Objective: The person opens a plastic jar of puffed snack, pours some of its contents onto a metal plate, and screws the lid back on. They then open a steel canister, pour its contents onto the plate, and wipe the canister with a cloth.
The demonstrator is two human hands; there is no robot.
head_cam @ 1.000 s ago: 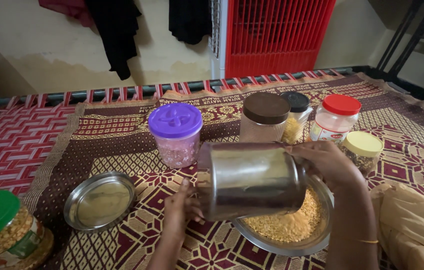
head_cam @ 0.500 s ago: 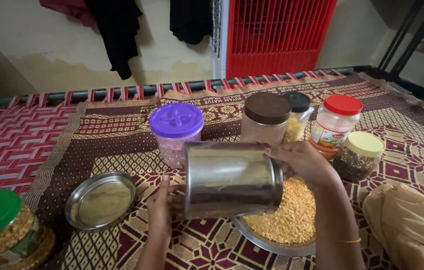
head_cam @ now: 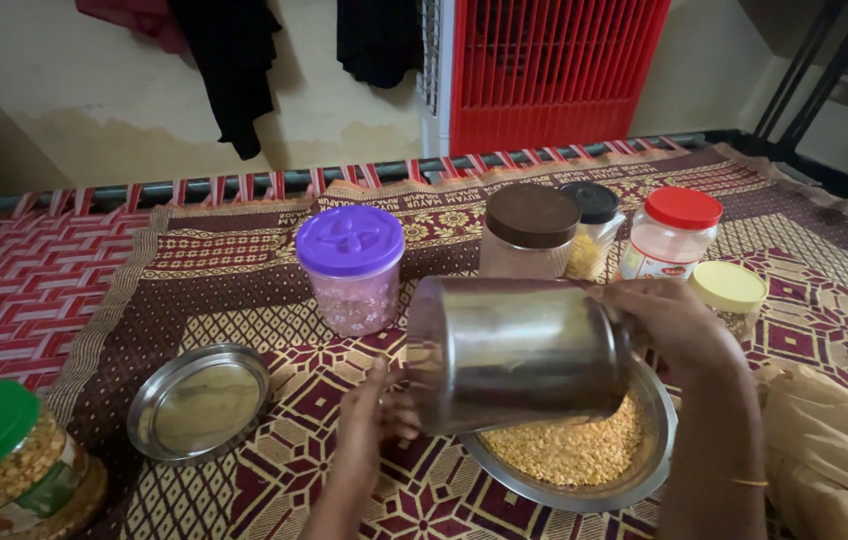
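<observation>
A steel canister lies on its side in the air over a steel plate heaped with yellow split lentils. My right hand grips the canister's right end. My left hand touches its left end from below, fingers up against the rim. Which end is the canister's mouth is hidden from this angle.
A steel lid lies to the left on the patterned cloth. Behind stand a purple-lidded jar, a brown-lidded jar, a black-lidded jar, a red-lidded jar and a yellow-lidded jar. A green-lidded jar stands front left.
The canister has stayed sideways over the plate with only slight shifts. My left hand has moved in under its left end.
</observation>
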